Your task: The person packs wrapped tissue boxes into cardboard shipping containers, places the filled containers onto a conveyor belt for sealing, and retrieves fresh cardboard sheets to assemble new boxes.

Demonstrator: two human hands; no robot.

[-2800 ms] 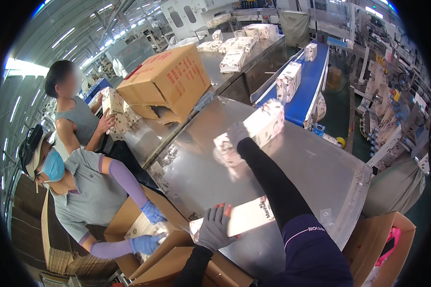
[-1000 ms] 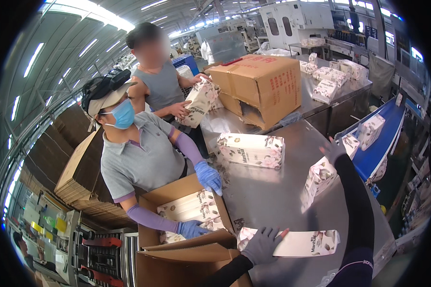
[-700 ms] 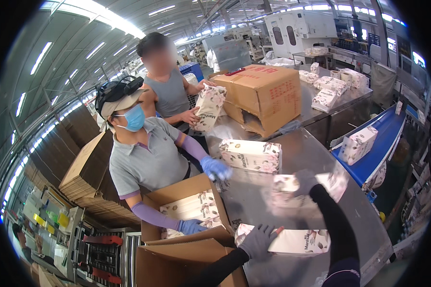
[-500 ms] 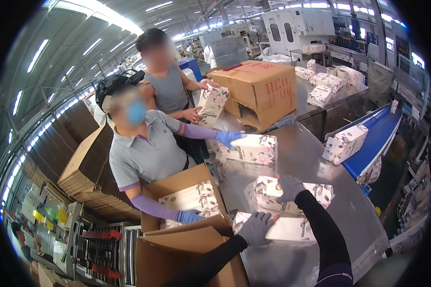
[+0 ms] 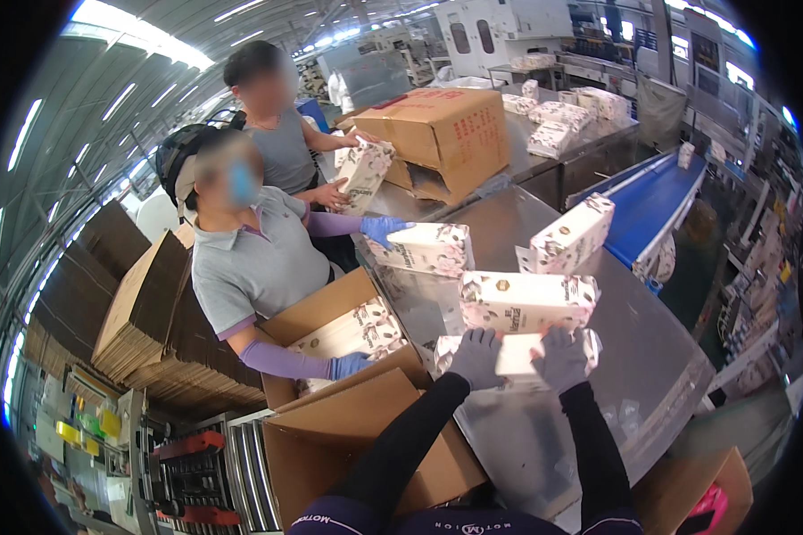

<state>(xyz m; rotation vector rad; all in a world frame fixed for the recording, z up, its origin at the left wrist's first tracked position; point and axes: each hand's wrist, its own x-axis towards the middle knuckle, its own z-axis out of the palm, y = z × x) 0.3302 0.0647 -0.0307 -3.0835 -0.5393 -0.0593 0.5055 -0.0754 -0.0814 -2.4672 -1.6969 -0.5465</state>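
My left hand point(image 5: 477, 358) and my right hand point(image 5: 562, 358), both in grey gloves, grip a white, flower-printed tissue pack point(image 5: 519, 355) from above, one toward each end. It lies on the metal table point(image 5: 633, 357) close to me, partly hidden under my fingers. Just beyond it a second tissue pack point(image 5: 528, 301) stands on its long side. Farther right, another tissue pack point(image 5: 573, 234) rests at a slant by the foot of the blue conveyor belt point(image 5: 656, 209).
A co-worker's blue-gloved hand point(image 5: 388, 230) touches a pack point(image 5: 433, 248) across the table. That co-worker's other hand point(image 5: 350, 364) is at a carton point(image 5: 317, 308) holding packs. Nearer me stands another carton point(image 5: 348, 428). Another person holds a pack point(image 5: 366, 174) beside a large carton point(image 5: 446, 134).
My right hand has left the farther pack and moved onto the near one, beside my left hand. The farther pack now stands straighter. The pack by the belt has come onto the table.
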